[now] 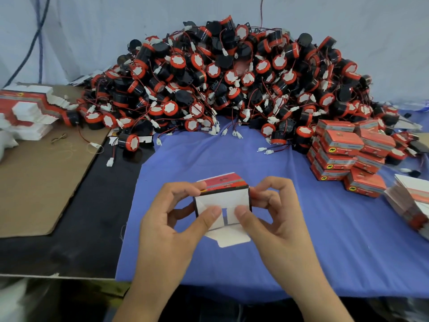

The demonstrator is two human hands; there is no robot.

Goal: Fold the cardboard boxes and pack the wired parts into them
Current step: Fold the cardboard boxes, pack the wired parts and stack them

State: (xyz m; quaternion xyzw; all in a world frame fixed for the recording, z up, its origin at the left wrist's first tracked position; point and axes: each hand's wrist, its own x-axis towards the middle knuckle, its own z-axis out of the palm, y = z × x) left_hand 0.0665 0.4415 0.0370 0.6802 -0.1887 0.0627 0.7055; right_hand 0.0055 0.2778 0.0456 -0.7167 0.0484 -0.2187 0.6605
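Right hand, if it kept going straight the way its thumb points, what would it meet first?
The right hand grips the half-folded box; its thumb lies on a white end flap. Pushing on would likely press that flap inward, toward the thumb of the left hand.

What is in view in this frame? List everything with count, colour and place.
half-folded box: one, red and white, centre, over the cloth
wired parts: heap, uncountable, black and red, back
closed boxes: a stack, red, right
flat blanks: two stacks, red and white, far left and right edge
cloth: one, blue, centre
cardboard sheet: one, brown, left
left hand: one, gripping the box's left side
right hand: one, gripping its right side
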